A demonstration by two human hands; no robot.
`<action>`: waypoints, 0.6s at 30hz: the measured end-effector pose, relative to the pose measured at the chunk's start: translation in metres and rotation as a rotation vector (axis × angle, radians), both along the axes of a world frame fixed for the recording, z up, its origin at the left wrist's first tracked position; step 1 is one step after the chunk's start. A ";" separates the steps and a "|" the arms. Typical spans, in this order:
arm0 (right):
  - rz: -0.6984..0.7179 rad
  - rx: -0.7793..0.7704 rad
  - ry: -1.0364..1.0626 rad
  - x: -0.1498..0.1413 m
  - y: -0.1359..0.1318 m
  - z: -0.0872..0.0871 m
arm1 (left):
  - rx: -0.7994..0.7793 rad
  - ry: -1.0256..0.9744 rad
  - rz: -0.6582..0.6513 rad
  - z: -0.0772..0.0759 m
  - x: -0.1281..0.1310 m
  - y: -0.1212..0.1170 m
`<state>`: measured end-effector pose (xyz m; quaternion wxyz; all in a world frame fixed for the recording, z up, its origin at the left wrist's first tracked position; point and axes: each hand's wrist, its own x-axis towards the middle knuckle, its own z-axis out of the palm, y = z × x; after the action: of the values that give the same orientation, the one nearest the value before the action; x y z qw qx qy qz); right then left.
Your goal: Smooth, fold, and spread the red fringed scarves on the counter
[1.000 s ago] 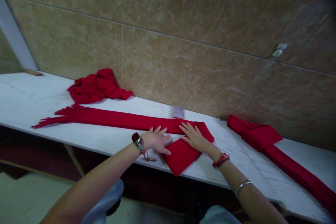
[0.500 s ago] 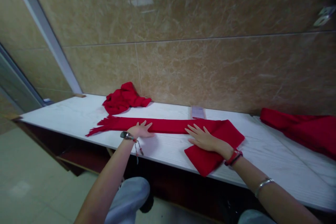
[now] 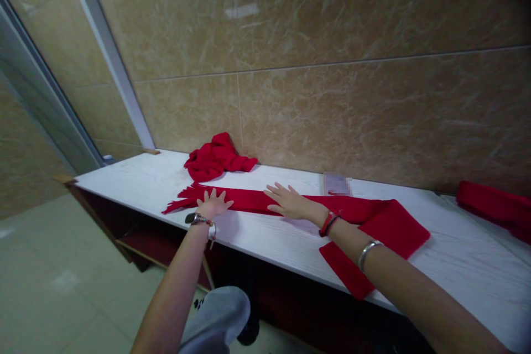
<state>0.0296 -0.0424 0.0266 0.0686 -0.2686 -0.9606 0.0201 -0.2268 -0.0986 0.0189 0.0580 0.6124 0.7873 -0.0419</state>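
A long red scarf (image 3: 249, 201) lies folded lengthwise along the white tabletop, its fringed end to the left. On the right it turns at an angle, and its other end reaches over the front edge. My left hand (image 3: 213, 204), fingers spread, rests on the scarf close to the fringe. Farther right, my right hand (image 3: 290, 203) is over the scarf's middle with its fingers stretched out; whether its palm presses on the cloth I cannot tell. Neither hand grasps anything.
A crumpled red cloth (image 3: 219, 157) lies at the back left by the tiled wall (image 3: 290, 110). Another folded red cloth (image 3: 493, 207) is at the far right. Behind the scarf sits a small flat item (image 3: 334, 183). Dark shelves (image 3: 153, 243) open below the white tabletop (image 3: 124, 180).
My right hand has slid left along the scarf, away from the angled fold. My left hand has moved slightly nearer the fringe. The view has turned a little left.
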 end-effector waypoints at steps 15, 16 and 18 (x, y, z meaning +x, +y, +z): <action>0.158 0.041 0.062 -0.025 0.002 -0.031 | 0.032 -0.028 -0.187 0.002 0.010 -0.007; 0.162 0.068 0.074 -0.026 0.001 -0.029 | 0.068 -0.031 -0.267 0.004 0.010 -0.008; 0.151 0.113 0.091 -0.027 -0.001 -0.028 | 0.148 -0.046 -0.436 0.006 0.009 -0.009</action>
<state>0.0024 -0.0435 -0.0010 0.1257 -0.1897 -0.9736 -0.0167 -0.2175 -0.1074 0.0245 0.0205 0.7713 0.6359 0.0181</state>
